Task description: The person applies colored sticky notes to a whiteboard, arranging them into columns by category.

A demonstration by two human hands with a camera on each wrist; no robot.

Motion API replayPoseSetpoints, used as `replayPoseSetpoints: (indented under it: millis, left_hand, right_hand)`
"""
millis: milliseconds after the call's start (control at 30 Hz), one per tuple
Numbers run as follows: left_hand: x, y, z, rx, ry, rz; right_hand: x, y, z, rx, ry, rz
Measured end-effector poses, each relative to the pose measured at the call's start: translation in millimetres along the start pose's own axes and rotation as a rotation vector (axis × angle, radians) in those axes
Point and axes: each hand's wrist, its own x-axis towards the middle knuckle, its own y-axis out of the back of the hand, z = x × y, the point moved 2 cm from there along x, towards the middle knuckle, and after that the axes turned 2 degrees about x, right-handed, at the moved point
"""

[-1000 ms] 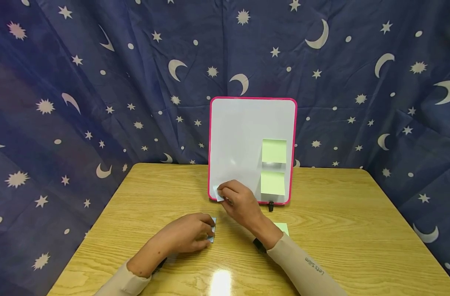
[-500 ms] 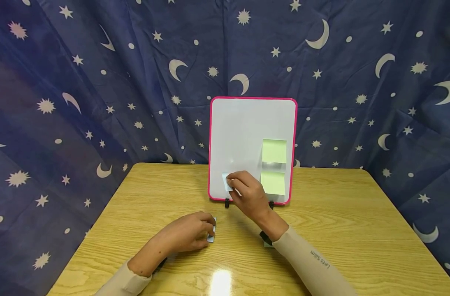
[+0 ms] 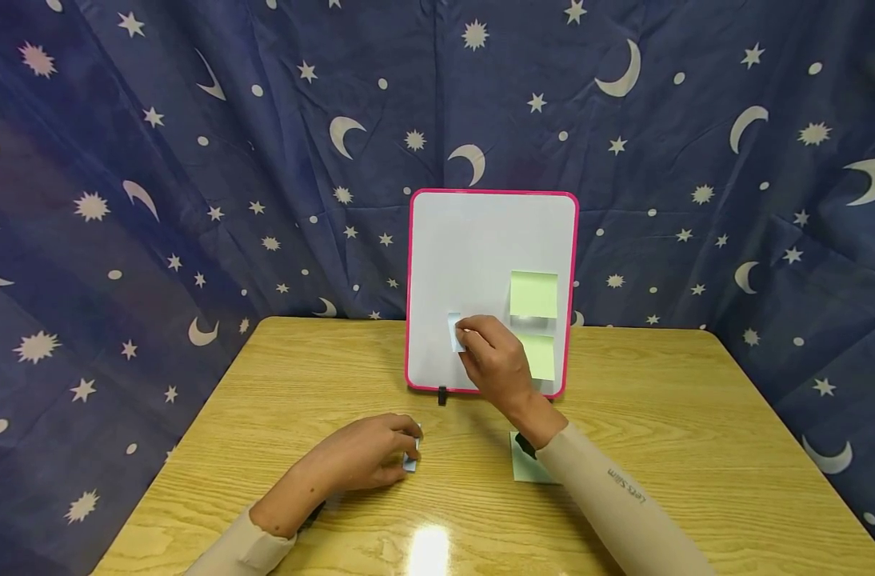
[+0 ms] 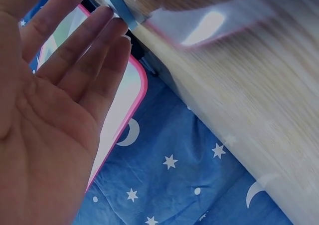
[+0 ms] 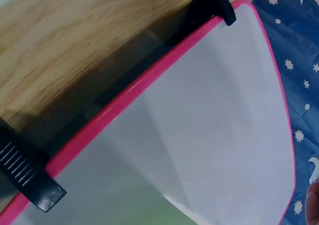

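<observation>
- The pale blue rectangular paper note was partly covered by the right hand, in front of the lower part of the upright white board with a pink rim; I couldn't tell whether the note touched the board.
- That hand also hid part of the lower pale green square paper note on the board's right side; the upper pale green square paper note showed whole.
- My head view lost the board's right black foot behind the right wrist; the right wrist view showed it, but cropped the hand to a fingertip.
- In front of the board, the forearm partly covered a pale green paper pad.
- Right grip: I saw thumb and bent fingertips pinching the blue note.
- Left grip: in front of the board's lower left corner, the left hand had its fingers loosely extended, touching the pale blue paper pad they mostly covered; I couldn't make out the thumb's contact.
</observation>
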Motion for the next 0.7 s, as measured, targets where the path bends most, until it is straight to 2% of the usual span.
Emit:
replayPoseSetpoints:
  millis: [267,700]
  left_hand:
    - [-0.9,0.7,-3.0,-0.007,0.027,-0.044]
    - [-1.1,0.3,-3.2,-0.024,0.027,-0.024]
  right_hand:
    - [6,-4,11,-0.056,-0.002,0.051]
    - [11,-7,30,-0.146,-0.004,0.051]
